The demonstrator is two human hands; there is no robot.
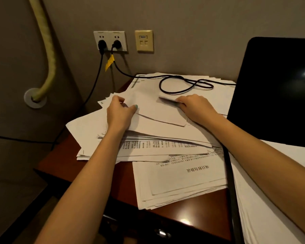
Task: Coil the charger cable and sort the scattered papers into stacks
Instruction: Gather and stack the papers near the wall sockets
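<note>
White sheet (160, 110) below wall socket (110, 40), both forearms outstretched: left hand (121, 111) curled, pinching its left edge; right hand (192, 106) curled, gripping its right edge. Charger cable (180, 85) looped loose on papers (174, 175), nearer socket.

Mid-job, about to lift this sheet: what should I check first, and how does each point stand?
1. Left hand holds the top sheet: ok.
2. Right hand holds its other edge: ok.
3. Charger cable off the papers: not ok, it loops across them.
4. Plug out of the wall socket: not ok.
5. Near pile squared: not ok, fanned.
6. Sheet free of those beneath: cannot tell.
</note>
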